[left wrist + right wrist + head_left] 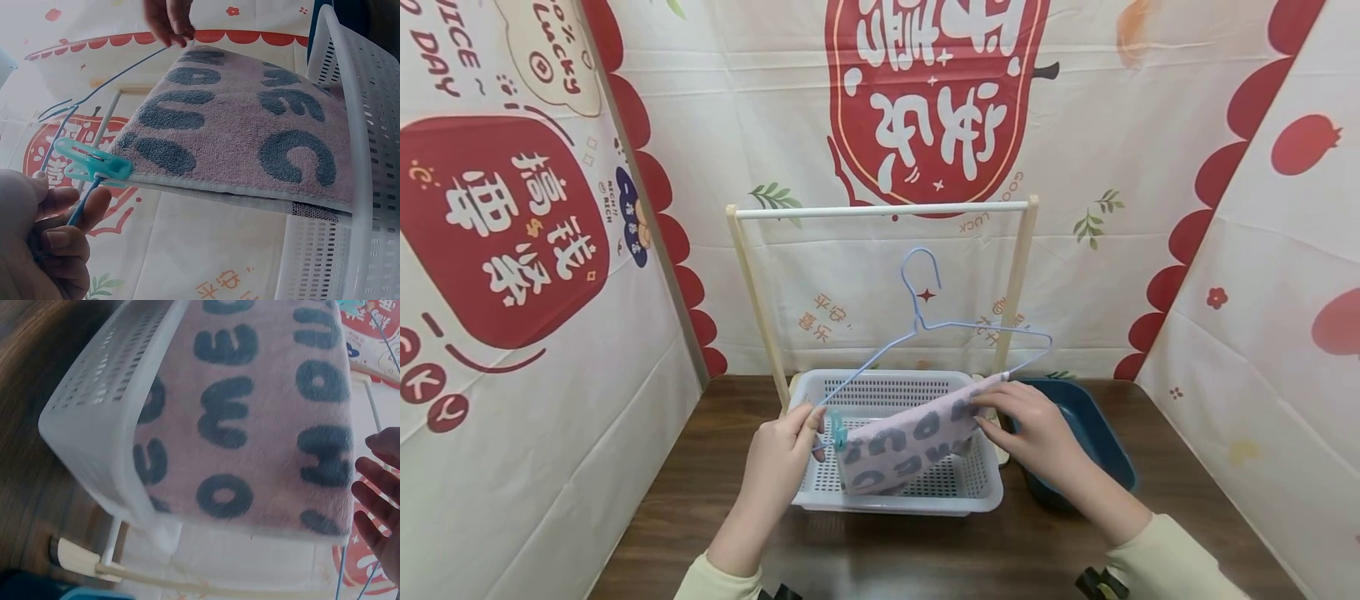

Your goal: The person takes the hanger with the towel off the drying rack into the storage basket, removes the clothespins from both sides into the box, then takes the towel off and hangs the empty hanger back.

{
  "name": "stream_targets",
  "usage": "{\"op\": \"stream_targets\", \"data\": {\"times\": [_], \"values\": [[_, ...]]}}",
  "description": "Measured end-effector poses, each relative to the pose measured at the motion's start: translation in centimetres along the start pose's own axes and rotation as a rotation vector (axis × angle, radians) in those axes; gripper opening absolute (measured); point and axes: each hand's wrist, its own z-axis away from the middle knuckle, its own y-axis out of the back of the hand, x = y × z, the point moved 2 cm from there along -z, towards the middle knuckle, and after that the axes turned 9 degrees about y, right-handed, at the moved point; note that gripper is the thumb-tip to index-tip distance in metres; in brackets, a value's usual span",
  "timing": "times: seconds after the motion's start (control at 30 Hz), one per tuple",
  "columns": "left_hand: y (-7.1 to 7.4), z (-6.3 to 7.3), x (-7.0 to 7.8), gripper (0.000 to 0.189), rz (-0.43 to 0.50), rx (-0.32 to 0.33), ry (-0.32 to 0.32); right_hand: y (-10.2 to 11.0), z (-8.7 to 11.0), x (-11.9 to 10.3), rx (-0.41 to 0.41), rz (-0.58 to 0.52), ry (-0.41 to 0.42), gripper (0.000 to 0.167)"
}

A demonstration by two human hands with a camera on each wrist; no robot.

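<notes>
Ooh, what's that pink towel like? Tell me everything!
The towel looks soft and fuzzy, pink with big grey-blue letters and pale edging. It hangs doubled and slanting over the blue hanger, a teal clip gripping one upper corner, its lower part inside the white basket. The right hand is at its other end.

My left hand (784,440) pinched, thumb against curled fingers. My right hand (1033,423) was relaxed, fingers extended and slightly parted. My left forearm (741,521) and right forearm (1108,502) angled inward.
</notes>
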Motion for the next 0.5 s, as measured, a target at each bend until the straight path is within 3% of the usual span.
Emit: {"op": "stream_targets", "data": {"times": [0.13,0.5], "values": [[-0.1,0.1,0.2,0.027,0.000,-0.003,-0.002,-0.5,-0.8,-0.7,0.029,-0.022,0.048,0.032],[-1.1,0.5,0.7,0.026,-0.002,-0.048,-0.018,-2.0,-1.8,-2.0,0.028,-0.076,0.041,0.027]]}}
